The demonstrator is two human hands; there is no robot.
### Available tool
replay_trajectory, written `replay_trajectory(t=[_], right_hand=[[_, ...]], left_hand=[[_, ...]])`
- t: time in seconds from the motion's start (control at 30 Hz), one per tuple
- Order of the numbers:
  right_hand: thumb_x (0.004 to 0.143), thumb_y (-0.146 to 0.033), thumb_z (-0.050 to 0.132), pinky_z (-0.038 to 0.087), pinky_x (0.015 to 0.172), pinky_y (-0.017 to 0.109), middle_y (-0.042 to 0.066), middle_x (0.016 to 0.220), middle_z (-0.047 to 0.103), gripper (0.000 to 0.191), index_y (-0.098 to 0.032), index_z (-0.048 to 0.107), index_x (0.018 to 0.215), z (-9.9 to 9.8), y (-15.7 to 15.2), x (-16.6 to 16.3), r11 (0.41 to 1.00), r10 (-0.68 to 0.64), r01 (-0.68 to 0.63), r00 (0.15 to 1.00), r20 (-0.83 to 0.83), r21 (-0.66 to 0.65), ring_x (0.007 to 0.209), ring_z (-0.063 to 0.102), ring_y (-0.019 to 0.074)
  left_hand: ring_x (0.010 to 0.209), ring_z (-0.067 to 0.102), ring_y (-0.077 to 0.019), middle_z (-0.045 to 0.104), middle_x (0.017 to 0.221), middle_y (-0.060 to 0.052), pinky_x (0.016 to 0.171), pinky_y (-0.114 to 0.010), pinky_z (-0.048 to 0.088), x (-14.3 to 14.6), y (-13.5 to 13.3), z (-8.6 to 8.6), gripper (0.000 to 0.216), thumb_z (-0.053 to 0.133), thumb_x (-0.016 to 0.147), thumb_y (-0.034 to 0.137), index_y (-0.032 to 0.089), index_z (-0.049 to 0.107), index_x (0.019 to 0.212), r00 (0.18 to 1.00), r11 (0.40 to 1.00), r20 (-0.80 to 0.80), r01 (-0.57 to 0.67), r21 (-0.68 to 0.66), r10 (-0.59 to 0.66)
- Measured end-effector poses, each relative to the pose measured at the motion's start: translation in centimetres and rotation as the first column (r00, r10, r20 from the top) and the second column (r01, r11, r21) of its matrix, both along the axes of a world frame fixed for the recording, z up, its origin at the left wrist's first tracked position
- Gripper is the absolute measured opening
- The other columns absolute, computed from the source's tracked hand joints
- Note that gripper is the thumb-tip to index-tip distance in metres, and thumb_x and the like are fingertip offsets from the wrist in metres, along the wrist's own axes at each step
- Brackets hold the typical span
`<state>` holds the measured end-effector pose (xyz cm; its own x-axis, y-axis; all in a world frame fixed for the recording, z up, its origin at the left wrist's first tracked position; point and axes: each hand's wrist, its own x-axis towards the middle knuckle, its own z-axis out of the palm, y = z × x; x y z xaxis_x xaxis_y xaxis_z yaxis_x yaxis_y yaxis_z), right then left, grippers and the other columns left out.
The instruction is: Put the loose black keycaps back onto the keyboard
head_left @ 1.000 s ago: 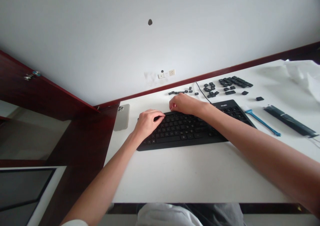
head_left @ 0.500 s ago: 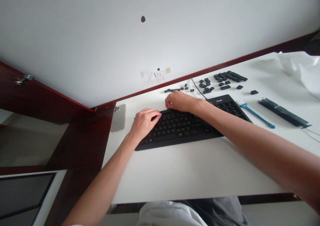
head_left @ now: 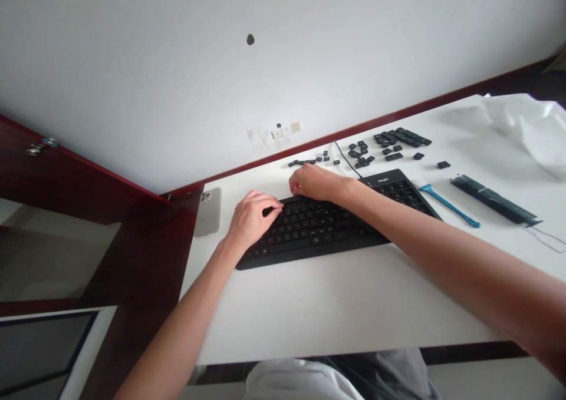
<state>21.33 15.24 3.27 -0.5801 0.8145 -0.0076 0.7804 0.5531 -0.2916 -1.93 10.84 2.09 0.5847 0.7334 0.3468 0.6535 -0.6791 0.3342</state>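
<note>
A black wired keyboard (head_left: 305,241) lies on the white table, some of its key spots at the right looking bare. My left hand (head_left: 255,218) rests over its left end, thumb and forefinger pinched together at the upper rows; anything between the tips is too small to make out. Just behind the keyboard's far edge is my right hand (head_left: 312,182), its fingers curled in and partly hidden, so what they hold does not show. My right forearm crosses over the right part of the keyboard. Loose black keycaps (head_left: 305,162) lie in a row beyond my right hand.
More keycaps (head_left: 402,136) are grouped at the back right. A blue-handled brush (head_left: 451,205) and a long black strip-shaped item (head_left: 495,200) lie to the right. White crumpled sheeting (head_left: 526,120) covers the far right corner. A phone (head_left: 207,212) lies at the left edge.
The whole view has shifted slightly. Both hands stay at nearly the same spots on and behind the keyboard, with their fingers still closed.
</note>
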Motion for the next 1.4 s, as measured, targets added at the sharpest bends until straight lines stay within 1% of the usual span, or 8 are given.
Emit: replay_trajectory(t=[0.1, 0.2, 0.37, 0.57, 0.9, 1.1, 1.23, 1.4], right_hand=[[0.095, -0.013, 0.055, 0.046, 0.075, 0.030, 0.011, 0.096, 0.081, 0.026, -0.016, 0.081, 0.097, 0.0, 0.0, 0.0, 1.000, 0.006, -0.006, 1.000, 0.006, 0.007, 0.091, 0.072, 0.0239], [0.096, -0.014, 0.054, 0.045, 0.073, 0.030, 0.011, 0.097, 0.081, 0.027, -0.016, 0.081, 0.097, 0.1, -0.1, 0.0, 1.000, 0.012, -0.012, 1.000, 0.010, 0.005, 0.089, 0.071, 0.0232], [0.096, -0.013, 0.054, 0.045, 0.073, 0.029, 0.012, 0.098, 0.080, 0.028, -0.015, 0.081, 0.099, 0.5, -0.4, 0.0, 1.000, 0.001, -0.001, 1.000, -0.012, -0.013, 0.086, 0.070, 0.0220], [0.095, -0.011, 0.054, 0.043, 0.072, 0.028, 0.011, 0.095, 0.080, 0.026, -0.016, 0.080, 0.095, 0.5, -0.4, 0.0, 1.000, -0.011, 0.011, 1.000, -0.008, -0.017, 0.084, 0.069, 0.0209], [0.093, -0.013, 0.056, 0.043, 0.073, 0.029, 0.009, 0.094, 0.080, 0.024, -0.017, 0.079, 0.093, -0.5, 0.0, 0.2, 1.000, -0.023, 0.022, 0.998, -0.058, -0.003, 0.086, 0.070, 0.0214], [0.092, -0.011, 0.055, 0.043, 0.072, 0.028, 0.008, 0.091, 0.079, 0.025, -0.018, 0.079, 0.090, -0.2, -0.2, 0.2, 1.000, -0.028, 0.027, 0.998, -0.057, -0.016, 0.083, 0.070, 0.0206], [0.092, -0.012, 0.057, 0.043, 0.072, 0.027, 0.008, 0.088, 0.079, 0.023, -0.018, 0.079, 0.088, 0.0, -0.2, 0.1, 1.000, -0.024, 0.023, 0.999, -0.039, -0.011, 0.080, 0.069, 0.0203], [0.094, -0.013, 0.055, 0.042, 0.069, 0.027, 0.008, 0.087, 0.079, 0.025, -0.018, 0.077, 0.086, 0.0, -0.1, 0.1, 1.000, 0.000, 0.000, 1.000, -0.021, -0.002, 0.078, 0.069, 0.0194]], left_hand=[[0.111, 0.065, -0.0255, 0.077, 0.114, -0.004, 0.100, -0.045, 0.056, -0.3, 0.0, 0.4, 0.015, 0.068, 0.095, 0.022, 0.026, 0.082, 0.097, 0.999, 0.999, -0.032, -0.022, -0.028, 0.021], [0.127, 0.059, -0.0270, 0.071, 0.133, -0.003, 0.111, -0.050, 0.051, -0.8, 0.2, 0.7, 0.030, 0.062, 0.092, 0.011, 0.029, 0.083, 0.104, 0.997, 0.997, -0.076, -0.011, -0.076, 0.005], [0.139, 0.054, -0.0273, 0.067, 0.142, 0.001, 0.117, -0.052, 0.049, -1.8, 0.8, 0.6, 0.049, 0.053, 0.087, 0.001, 0.033, 0.083, 0.110, 0.992, 0.993, -0.120, 0.028, -0.114, -0.042], [0.138, 0.056, -0.0253, 0.068, 0.141, 0.004, 0.117, -0.050, 0.049, -2.1, 1.1, 0.4, 0.055, 0.050, 0.087, -0.001, 0.035, 0.081, 0.115, 0.988, 0.987, -0.147, 0.026, -0.160, -0.050], [0.131, 0.061, -0.0204, 0.070, 0.137, 0.004, 0.116, -0.041, 0.049, -2.1, 1.1, 1.3, 0.059, 0.045, 0.087, 0.000, 0.035, 0.080, 0.119, 0.984, 0.967, -0.168, 0.018, -0.255, -0.062], [0.121, 0.067, -0.0206, 0.072, 0.131, 0.003, 0.111, -0.039, 0.052, -2.4, 1.5, 0.9, 0.057, 0.047, 0.087, 0.002, 0.036, 0.080, 0.118, 0.990, 0.953, -0.123, 0.024, -0.302, -0.064], [0.120, 0.068, -0.0222, 0.072, 0.132, 0.002, 0.108, -0.039, 0.054, -2.4, 1.6, 0.6, 0.049, 0.051, 0.088, 0.006, 0.034, 0.082, 0.115, 0.996, 0.944, -0.078, 0.021, -0.329, -0.049], [0.121, 0.068, -0.0240, 0.073, 0.132, 0.003, 0.106, -0.041, 0.055, -2.2, 1.4, 0.5, 0.046, 0.054, 0.088, 0.007, 0.034, 0.083, 0.110, 0.995, 0.964, -0.093, 0.005, -0.266, -0.031]])
